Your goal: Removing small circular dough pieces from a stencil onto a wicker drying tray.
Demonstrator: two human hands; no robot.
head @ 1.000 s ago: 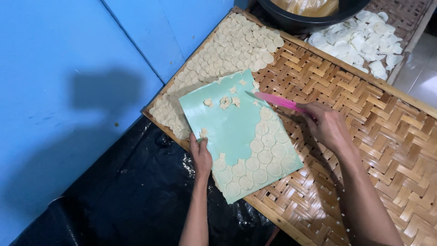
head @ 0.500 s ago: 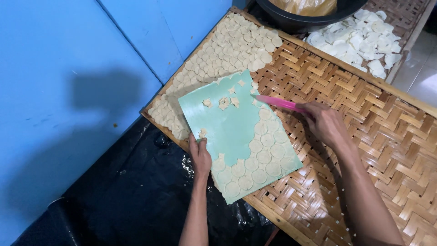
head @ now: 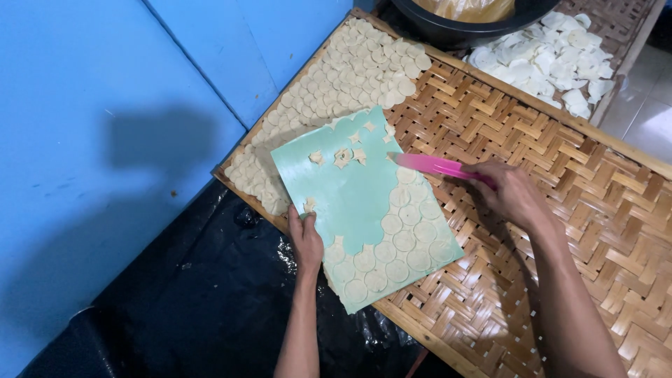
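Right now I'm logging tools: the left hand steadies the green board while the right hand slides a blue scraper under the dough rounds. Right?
Not quite: the scraper is pink, not blue, as the head view shows. The left hand does steady the green board, and the right hand works the scraper at the dough rounds.

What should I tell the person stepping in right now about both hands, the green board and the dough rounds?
Left hand grips the near edge of the green board, which lies tilted on the woven bamboo tray.
Right hand holds the pink scraper, its tip at the board's right edge by the rounds.
Done: the board's upper half is bare except for a few scraps; many rounds laid out on the tray beyond the board.
Left: several rows of rounds on the board, lower right part.
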